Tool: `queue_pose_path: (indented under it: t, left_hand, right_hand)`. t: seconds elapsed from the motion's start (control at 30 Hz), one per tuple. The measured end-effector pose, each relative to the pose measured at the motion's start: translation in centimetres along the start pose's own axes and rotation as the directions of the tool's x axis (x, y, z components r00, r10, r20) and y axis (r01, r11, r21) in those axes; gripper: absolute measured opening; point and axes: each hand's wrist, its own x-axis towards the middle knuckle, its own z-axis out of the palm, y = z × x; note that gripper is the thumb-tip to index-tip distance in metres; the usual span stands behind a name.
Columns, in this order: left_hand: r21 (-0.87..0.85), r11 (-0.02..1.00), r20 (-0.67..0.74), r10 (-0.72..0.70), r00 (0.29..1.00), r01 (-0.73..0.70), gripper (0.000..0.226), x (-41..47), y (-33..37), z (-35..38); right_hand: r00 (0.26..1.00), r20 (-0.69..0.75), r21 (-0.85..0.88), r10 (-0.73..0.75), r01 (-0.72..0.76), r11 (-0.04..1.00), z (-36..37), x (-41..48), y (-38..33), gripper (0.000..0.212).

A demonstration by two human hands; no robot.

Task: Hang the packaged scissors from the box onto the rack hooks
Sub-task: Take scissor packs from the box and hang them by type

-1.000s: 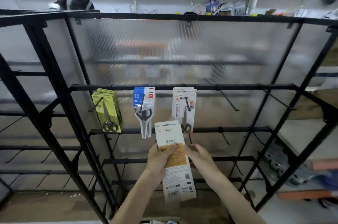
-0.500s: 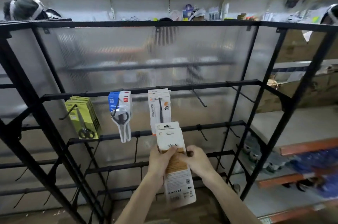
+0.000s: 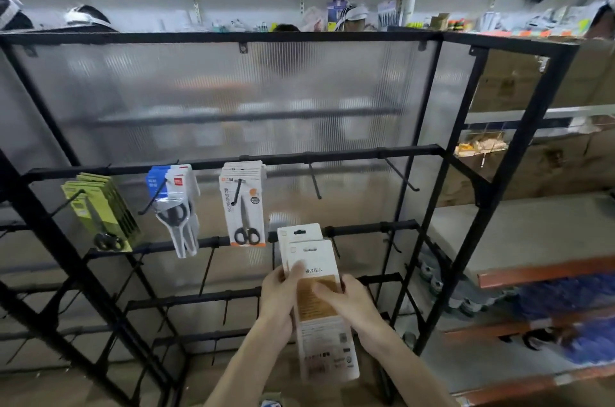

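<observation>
I hold a small stack of white and tan scissor packs [image 3: 317, 303] upright in front of the black rack [image 3: 332, 153]. My left hand [image 3: 279, 297] grips the stack's left edge, thumb across the front. My right hand [image 3: 349, 303] grips its right edge, with the thumb on the tan panel. The front pack sits lower than the one behind, so two hang holes show at the top. An empty hook [image 3: 314, 182] juts from the upper bar above the stack, and another empty hook [image 3: 401, 175] lies further right. The box is out of view.
Three hooks on the upper bar carry green scissor packs [image 3: 100, 210], blue and white packs [image 3: 176, 203] and white and orange packs [image 3: 244, 203]. Lower bars hold several empty hooks. A ribbed translucent panel [image 3: 233, 97] backs the rack. Orange shelving [image 3: 545, 273] stands at right.
The view has swung so the rack appears further left. The stack has fanned slightly, the front pack slipping lower. Both hands keep their grip.
</observation>
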Motion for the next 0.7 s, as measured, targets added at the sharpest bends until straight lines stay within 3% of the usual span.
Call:
queue_pose_path:
  t: [0.1,0.2,0.33,0.4,0.47,0.57,0.7]
  left_hand:
    - [-0.046,0.999,-0.084,0.004,0.996,-0.007,0.016,-0.1,-0.2,1.6]
    - [-0.105,0.994,-0.143,-0.009,0.990,-0.006,0.023,-0.4,-0.9,2.1]
    - [-0.103,0.993,-0.258,0.026,0.966,-0.054,0.020,-0.6,-1.1,2.4]
    - [0.026,0.995,-0.310,0.099,0.946,-0.096,0.019,-0.6,-0.9,2.2]
    - [0.142,0.984,-0.294,0.146,0.945,-0.107,0.017,-0.8,-0.8,2.2]
    - [0.188,0.975,-0.182,0.152,0.972,-0.117,0.020,-1.4,-1.0,3.3]
    - [0.134,0.977,-0.130,0.184,0.974,-0.166,0.012,-2.2,-1.8,4.7]
  right_hand:
    - [0.989,0.101,-0.005,-0.105,0.106,0.994,-1.6,-0.1,-0.9,0.020]
    - [0.983,0.133,-0.127,-0.123,0.140,0.982,-2.5,0.1,-0.4,0.018]
    - [0.985,-0.104,-0.267,-0.140,0.108,0.958,-3.5,1.0,0.0,0.014]
    - [0.963,-0.239,-0.277,-0.122,0.053,0.959,-4.4,1.3,-0.4,0.014]
    - [0.945,-0.280,-0.296,-0.167,0.081,0.952,-5.0,1.5,-0.8,0.015]
    - [0.968,-0.164,-0.286,-0.192,0.140,0.948,-4.3,1.7,-1.7,0.019]
    - [0.998,0.055,-0.054,-0.034,0.037,0.998,-2.3,0.9,-2.4,0.032]
